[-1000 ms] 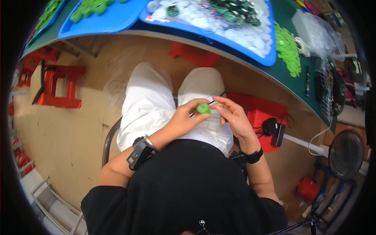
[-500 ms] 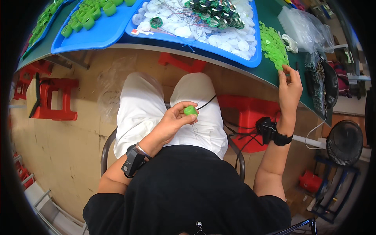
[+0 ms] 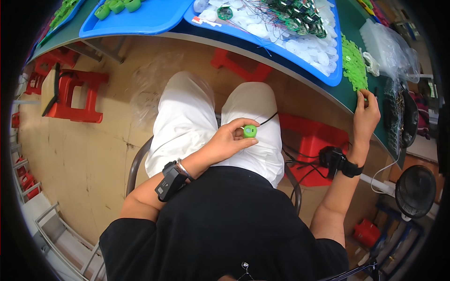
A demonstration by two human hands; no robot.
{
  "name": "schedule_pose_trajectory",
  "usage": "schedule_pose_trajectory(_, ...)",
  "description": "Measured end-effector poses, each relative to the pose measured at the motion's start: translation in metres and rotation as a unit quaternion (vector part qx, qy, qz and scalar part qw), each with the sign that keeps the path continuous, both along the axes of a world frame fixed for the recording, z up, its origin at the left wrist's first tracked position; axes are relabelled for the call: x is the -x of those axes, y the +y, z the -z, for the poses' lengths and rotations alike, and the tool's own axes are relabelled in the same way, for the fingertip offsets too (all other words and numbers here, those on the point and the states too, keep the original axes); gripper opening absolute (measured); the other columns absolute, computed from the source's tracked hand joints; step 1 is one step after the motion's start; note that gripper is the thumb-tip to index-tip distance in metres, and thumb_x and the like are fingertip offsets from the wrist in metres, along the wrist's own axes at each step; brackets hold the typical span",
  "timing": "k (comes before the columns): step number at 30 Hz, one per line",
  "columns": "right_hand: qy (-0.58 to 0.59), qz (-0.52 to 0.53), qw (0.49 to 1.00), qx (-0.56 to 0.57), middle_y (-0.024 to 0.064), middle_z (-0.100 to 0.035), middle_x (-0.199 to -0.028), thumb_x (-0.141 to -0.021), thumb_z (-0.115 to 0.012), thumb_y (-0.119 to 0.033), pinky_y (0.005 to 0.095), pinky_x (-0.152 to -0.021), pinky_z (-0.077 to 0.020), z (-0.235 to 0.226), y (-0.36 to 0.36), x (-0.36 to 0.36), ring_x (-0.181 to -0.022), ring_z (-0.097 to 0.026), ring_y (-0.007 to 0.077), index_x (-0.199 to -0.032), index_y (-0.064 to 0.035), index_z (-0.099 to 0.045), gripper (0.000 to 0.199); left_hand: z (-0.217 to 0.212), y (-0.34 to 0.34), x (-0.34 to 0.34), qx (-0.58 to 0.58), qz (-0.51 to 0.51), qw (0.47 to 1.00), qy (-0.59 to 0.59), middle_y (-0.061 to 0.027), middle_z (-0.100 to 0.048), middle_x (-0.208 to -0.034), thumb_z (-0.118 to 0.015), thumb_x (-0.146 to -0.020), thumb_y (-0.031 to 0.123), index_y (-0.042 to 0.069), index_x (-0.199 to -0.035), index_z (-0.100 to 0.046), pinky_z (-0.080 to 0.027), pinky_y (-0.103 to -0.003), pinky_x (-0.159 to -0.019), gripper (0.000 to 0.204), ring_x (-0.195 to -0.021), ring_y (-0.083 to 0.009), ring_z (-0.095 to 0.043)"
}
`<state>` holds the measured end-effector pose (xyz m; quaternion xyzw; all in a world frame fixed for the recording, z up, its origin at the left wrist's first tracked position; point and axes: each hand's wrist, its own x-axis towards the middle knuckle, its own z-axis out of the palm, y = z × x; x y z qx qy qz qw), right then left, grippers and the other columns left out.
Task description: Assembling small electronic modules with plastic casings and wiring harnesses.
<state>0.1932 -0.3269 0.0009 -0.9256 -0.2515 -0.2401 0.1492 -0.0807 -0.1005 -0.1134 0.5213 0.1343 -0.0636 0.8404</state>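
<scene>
My left hand (image 3: 229,141) is over my lap, with thumb and fingers closed round a small green plastic cup-shaped housing (image 3: 250,131). The face turned up shows a pale round spot and a dark slot. On the green table to the right lies a heap of small flat bright-green plastic pieces (image 3: 355,65). My right hand (image 3: 367,114) is at the near tip of this heap, thumb and forefinger drawn together. Whatever lies between those fingertips is too small to make out.
A blue tray (image 3: 335,80) bears white translucent caps (image 3: 300,47) and a stack of green circuit boards (image 3: 304,16) with thin wires. Another blue tray (image 3: 154,28) holds green housings (image 3: 117,6). Clear plastic packaging (image 3: 389,51) lies beyond the heap. Red stools (image 3: 77,96) and a black fan (image 3: 415,191) stand around.
The green housing has been turned in my left hand, so its slotted face now shows. My right hand stays at the near end of the green heap. The whole view has shifted.
</scene>
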Motion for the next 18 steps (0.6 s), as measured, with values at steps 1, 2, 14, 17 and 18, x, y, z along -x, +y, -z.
schedule_pose_trajectory(1, -0.001, 0.002, 1.000, 0.001, 0.0108, -0.068, -0.093, -0.090, -0.063, -0.013, 0.0347, -0.072, -0.0498, 0.002, 0.000, -0.001, -0.079, -0.064, 0.0249, -0.097, -0.0026, -0.066, 0.013, 0.001, 0.001, 0.001, 0.005, -0.005, 1.000, 0.001, -0.0019, -0.059, -0.104, -0.067, -0.087, 0.001, 0.003, -0.123, -0.055, -0.048, -0.022, -0.081, 0.038, -0.092, -0.0068, -0.058)
schedule_pose_trajectory(2, -0.006, -0.004, 1.000, -0.017, 0.0115, -0.068, -0.093, -0.090, -0.062, -0.012, 0.0345, -0.072, -0.0501, 0.004, 0.000, -0.002, -0.079, -0.065, 0.0250, -0.097, -0.0024, -0.066, 0.013, 0.001, 0.001, 0.002, 0.010, -0.011, 1.000, 0.003, -0.0018, -0.059, -0.104, -0.067, -0.087, 0.001, 0.003, -0.123, -0.054, -0.048, -0.021, -0.081, 0.039, -0.092, -0.0066, -0.057)
schedule_pose_trajectory(14, 0.093, -0.026, 0.928, -0.360, 0.0079, -0.065, -0.083, -0.097, -0.055, -0.011, 0.0239, -0.071, -0.0501, -0.006, 0.000, 0.010, -0.072, -0.062, 0.0120, -0.112, 0.0025, -0.061, 0.021, 0.007, -0.003, 0.000, -0.062, 0.016, 0.998, -0.025, -0.0025, -0.057, -0.109, -0.064, -0.089, 0.000, 0.003, -0.129, -0.052, -0.047, -0.022, -0.090, 0.043, -0.102, -0.0073, -0.056)
schedule_pose_trajectory(17, 0.170, -0.094, 0.872, -0.449, 0.0104, -0.064, -0.089, -0.098, -0.052, -0.008, 0.0263, -0.070, -0.0530, -0.016, 0.019, 0.052, -0.073, -0.062, 0.0129, -0.111, 0.0053, -0.060, 0.020, 0.006, -0.005, 0.000, -0.038, 0.004, 0.999, -0.031, -0.0053, -0.058, -0.114, -0.065, -0.089, 0.001, 0.003, -0.130, -0.052, -0.047, -0.024, -0.093, 0.044, -0.105, -0.0091, -0.056)
schedule_pose_trajectory(18, 0.232, -0.151, 0.858, -0.432, 0.0100, -0.063, -0.088, -0.098, -0.051, -0.007, 0.0260, -0.068, -0.0531, -0.014, 0.023, 0.070, -0.072, -0.062, 0.0123, -0.111, 0.0051, -0.060, 0.020, 0.006, -0.005, -0.001, -0.038, 0.004, 0.999, -0.030, -0.0053, -0.058, -0.114, -0.065, -0.089, 0.001, 0.003, -0.130, -0.052, -0.047, -0.024, -0.093, 0.044, -0.105, -0.0091, -0.056)
